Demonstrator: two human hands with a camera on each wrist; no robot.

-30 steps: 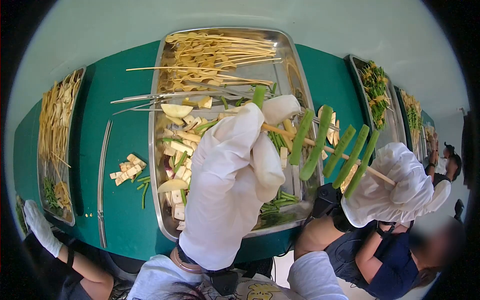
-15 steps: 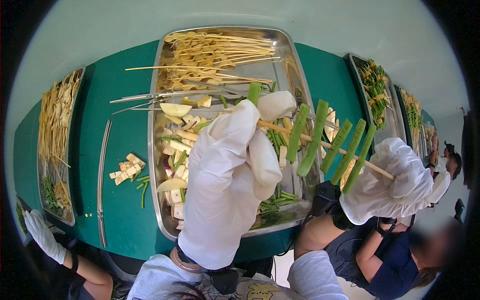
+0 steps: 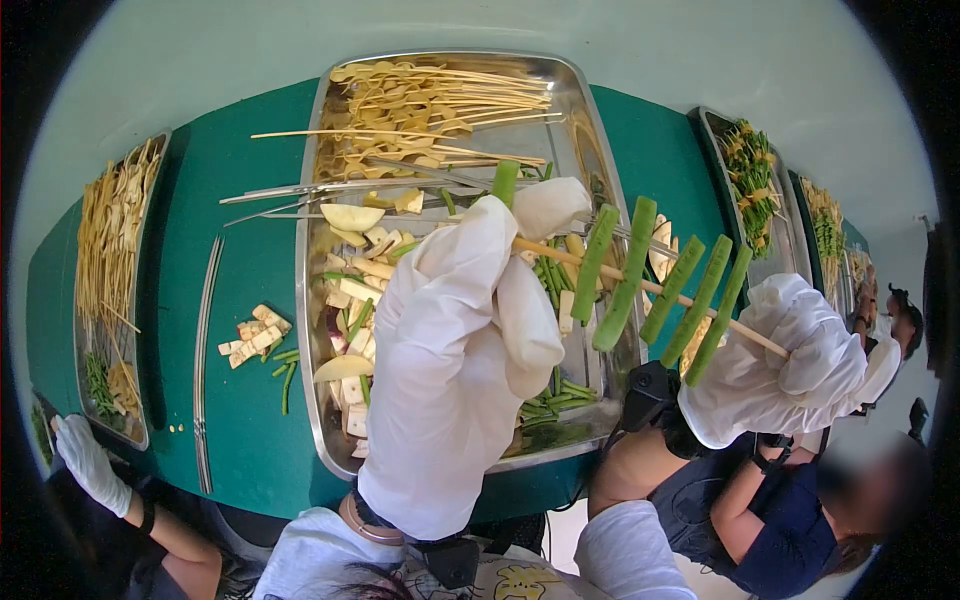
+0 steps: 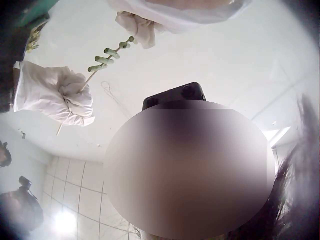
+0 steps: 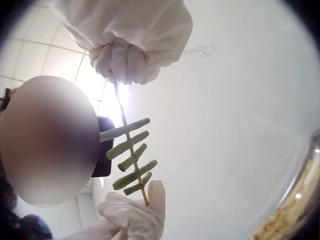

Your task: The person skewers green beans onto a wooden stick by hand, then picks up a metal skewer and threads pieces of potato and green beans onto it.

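Observation:
A wooden skewer (image 3: 733,326) runs between my two gloved hands above the steel tray, with several green bean pieces (image 3: 623,285) threaded crosswise on it. My right hand (image 3: 790,365) grips its plain end in a curled fist; the stick pokes out below that fist in the left wrist view. Over the middle of the tray, my left hand (image 3: 450,350) pinches the skewer near its other end, thumb and fingers bent. Another green bean piece (image 3: 505,182) sticks up from the left fingers. The right wrist view shows the left fingertips (image 5: 132,215) close to the endmost threaded bean.
Beneath the hands, the steel tray (image 3: 312,400) holds finished skewers (image 3: 440,100), metal skewers and cut vegetables. More vegetable pieces (image 3: 255,338) and metal rods (image 3: 205,370) lie on the green table at left. Filled trays stand both sides; other people sit at left and right.
Both hands and the skewer have shifted slightly up and left, mostly in the first half second. The same beans stay on the stick. A gloved hand at far left has moved a little.

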